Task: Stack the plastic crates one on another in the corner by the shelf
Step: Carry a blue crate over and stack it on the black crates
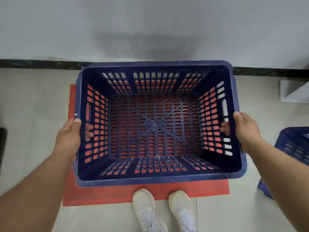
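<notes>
My left hand and right hand curl their fingers through the side slots of the dark blue slotted plastic crate. It looks stiff and probably light (it's empty).

Single head view, looking steeply down, close over the floor by the wall

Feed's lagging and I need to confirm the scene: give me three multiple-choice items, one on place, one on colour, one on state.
1. The held crate is: A) over the red mat B) on a table C) inside a cupboard.
2. The mat is: A) green B) red C) yellow.
3. The crate is gripped by: A) one hand alone B) both hands C) neither hand.
Answers: A, red shows through its slots; B, plainly red; B, left hand and right hand each grip a side slot.
</notes>
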Motion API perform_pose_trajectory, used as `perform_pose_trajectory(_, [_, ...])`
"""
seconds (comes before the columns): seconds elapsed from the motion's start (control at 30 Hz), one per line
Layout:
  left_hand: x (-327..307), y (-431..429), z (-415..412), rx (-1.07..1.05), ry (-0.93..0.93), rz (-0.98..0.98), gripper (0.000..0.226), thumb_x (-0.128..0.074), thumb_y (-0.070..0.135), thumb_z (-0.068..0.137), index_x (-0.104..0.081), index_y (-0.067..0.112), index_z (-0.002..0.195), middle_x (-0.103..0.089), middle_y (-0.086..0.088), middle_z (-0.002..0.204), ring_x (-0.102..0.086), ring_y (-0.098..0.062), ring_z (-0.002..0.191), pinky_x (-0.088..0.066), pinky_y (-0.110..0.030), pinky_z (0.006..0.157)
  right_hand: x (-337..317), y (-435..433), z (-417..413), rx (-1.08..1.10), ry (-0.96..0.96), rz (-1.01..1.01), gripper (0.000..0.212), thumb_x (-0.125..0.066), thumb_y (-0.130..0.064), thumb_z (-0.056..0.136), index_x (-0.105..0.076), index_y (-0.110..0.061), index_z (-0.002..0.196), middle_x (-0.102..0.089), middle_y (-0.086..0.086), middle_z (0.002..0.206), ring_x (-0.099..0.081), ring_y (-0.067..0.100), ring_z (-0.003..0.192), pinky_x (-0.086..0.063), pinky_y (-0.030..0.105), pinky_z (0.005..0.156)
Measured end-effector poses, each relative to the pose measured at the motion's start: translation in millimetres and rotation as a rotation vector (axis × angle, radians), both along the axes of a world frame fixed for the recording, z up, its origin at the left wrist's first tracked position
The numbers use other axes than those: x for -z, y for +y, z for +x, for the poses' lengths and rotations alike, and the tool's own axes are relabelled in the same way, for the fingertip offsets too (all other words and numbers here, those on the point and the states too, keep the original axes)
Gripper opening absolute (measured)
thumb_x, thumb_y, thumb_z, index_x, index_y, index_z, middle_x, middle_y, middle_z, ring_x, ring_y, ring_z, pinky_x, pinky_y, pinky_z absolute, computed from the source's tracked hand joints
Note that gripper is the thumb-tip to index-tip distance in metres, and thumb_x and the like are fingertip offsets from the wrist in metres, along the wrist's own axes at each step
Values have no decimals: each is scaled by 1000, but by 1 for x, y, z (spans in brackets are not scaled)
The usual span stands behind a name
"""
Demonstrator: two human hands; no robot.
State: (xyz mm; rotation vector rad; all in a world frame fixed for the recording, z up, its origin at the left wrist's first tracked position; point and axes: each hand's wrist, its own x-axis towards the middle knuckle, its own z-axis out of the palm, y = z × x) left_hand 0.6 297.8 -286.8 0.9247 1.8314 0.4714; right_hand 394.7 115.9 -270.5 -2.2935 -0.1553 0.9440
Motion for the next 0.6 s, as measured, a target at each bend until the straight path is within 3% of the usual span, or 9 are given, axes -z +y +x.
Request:
perform_pose_trajectory(0.27, [-32,-1,5,-85,19,17,32,-42,28,99,-61,11,118,-66,-8,82,-55,-20,62,-51,-36,65,-29,5,3,16,24,39,34,-38,-26,100,-60,0,104,-63,15,82,-58,26,63,-51,37,67])
perform_pose_trajectory(0.6, [-161,-41,-45,-302,-51,53,23,-44,27,99,-62,17,88,-65,-10,81,-53,-24,63,-51,-35,63,-147,44,-12,-175,66,97,32,-39,-27,101,-60,-2,99,-64,16,78,-57,29,65,-52,46,75])
